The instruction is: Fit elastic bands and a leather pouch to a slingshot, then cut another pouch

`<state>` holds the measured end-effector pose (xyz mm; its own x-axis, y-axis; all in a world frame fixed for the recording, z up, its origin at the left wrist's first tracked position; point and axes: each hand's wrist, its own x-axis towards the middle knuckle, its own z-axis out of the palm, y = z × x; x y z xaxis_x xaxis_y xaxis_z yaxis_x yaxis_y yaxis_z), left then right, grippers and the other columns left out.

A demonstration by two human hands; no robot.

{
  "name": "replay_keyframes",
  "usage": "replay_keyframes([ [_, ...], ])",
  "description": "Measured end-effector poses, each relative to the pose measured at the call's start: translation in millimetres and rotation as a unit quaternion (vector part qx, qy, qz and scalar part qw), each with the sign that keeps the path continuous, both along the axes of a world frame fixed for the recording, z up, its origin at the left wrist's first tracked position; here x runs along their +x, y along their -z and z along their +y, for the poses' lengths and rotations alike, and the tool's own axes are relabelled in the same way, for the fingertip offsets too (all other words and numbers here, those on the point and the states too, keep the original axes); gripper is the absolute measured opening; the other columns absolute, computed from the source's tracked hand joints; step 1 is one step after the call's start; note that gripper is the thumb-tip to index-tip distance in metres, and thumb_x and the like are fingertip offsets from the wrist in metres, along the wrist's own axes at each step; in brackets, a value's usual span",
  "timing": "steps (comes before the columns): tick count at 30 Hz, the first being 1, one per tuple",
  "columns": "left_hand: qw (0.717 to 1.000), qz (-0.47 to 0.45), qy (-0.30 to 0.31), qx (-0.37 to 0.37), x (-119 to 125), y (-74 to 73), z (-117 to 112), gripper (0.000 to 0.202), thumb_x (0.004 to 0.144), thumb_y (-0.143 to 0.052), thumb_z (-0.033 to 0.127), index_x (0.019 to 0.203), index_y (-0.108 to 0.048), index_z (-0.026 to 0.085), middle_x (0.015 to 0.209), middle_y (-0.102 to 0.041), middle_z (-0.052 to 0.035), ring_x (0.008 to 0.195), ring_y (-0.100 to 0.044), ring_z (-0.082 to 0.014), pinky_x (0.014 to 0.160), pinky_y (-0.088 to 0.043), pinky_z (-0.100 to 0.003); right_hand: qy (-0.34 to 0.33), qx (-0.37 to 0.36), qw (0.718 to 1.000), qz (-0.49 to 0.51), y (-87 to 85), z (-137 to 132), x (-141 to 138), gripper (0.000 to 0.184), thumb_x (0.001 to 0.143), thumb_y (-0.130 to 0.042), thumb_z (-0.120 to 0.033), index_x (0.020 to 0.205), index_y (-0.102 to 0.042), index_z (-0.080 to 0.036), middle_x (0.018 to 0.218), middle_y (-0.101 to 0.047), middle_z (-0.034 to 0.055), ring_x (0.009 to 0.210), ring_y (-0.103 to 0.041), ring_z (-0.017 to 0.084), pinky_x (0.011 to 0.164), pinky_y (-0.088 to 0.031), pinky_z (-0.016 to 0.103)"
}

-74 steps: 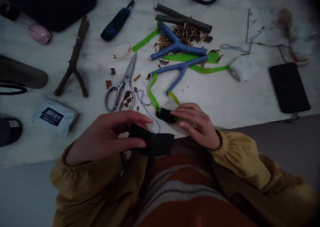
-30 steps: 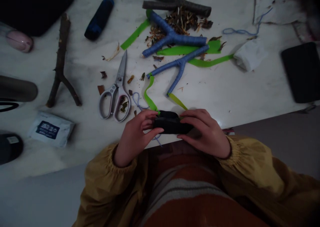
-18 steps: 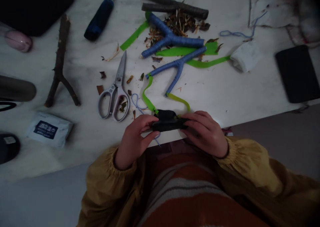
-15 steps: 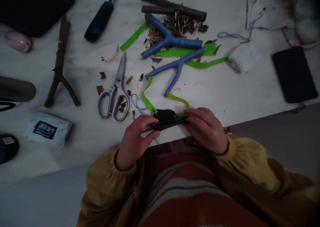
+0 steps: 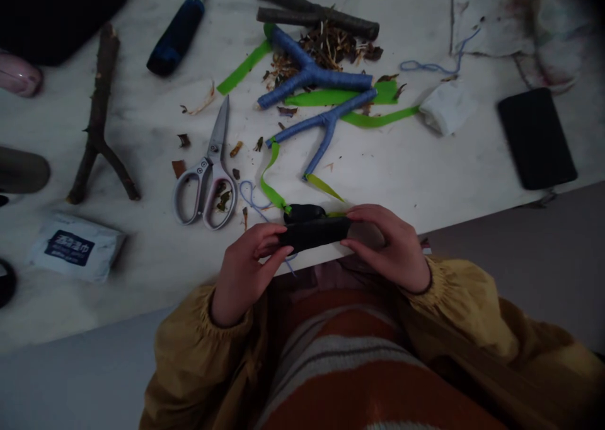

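Between thumb and fingers, my left hand point(image 5: 250, 260) pinches the left end of a black strip point(image 5: 316, 233), which looks like leather or rubber. The strip's right end is gripped the same way by my right hand point(image 5: 390, 244). Just behind it lies a black slingshot pouch point(image 5: 305, 212), partly hidden by the strip. A green elastic band point(image 5: 269, 174) is tied to the pouch's left side, and a yellow-green band point(image 5: 325, 187) runs toward its right side. Both bands come from a Y-shaped slingshot frame point(image 5: 326, 120) wrapped in blue cord.
Scissors point(image 5: 212, 171) lie left of the pouch. Behind are a second blue-wrapped fork point(image 5: 312, 74), bark scraps point(image 5: 331, 44) and sticks point(image 5: 321, 14). A bare forked branch point(image 5: 99, 121), a wipes packet point(image 5: 75, 247) and a blue-handled tool point(image 5: 177, 36) are leftward; a phone point(image 5: 536, 139) lies right.
The black strip has turned so its broad face shows, where its edge showed before. My right thumb has come into view on its front. The whole view has shifted slightly.
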<state>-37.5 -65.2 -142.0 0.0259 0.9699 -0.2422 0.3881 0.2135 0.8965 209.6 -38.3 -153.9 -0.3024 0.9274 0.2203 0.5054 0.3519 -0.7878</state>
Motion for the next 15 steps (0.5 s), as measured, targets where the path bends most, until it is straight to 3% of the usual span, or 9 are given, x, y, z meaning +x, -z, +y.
replay_keyframes([
  [7,1.0,0.01,-0.004,0.005,1.5,-0.3,0.1,0.024,0.074,-0.073,0.031,0.093,-0.063,0.02,0.089,-0.069,-0.0028,0.077,-0.069,-0.0161,0.073,-0.061,-0.026,0.067,-0.044,0.996,-0.026,3.6,-5.8,-4.4,0.025,0.077,-0.07,-0.026,0.099,-0.059,-0.022,0.09,-0.071,0.0031,0.079,-0.07,0.018,0.073,-0.059,0.032],
  [15,1.0,0.005,0.007,0.016,-0.6,-3.5,0.1,0.023,0.074,-0.073,0.027,0.094,-0.064,0.021,0.092,-0.068,-0.0013,0.078,-0.069,-0.0131,0.076,-0.06,-0.024,0.084,-0.046,0.995,0.005,1.1,-9.4,-6.0,0.025,0.075,-0.069,-0.021,0.099,-0.059,-0.022,0.087,-0.07,0.0014,0.076,-0.069,0.016,0.072,-0.059,0.029],
])
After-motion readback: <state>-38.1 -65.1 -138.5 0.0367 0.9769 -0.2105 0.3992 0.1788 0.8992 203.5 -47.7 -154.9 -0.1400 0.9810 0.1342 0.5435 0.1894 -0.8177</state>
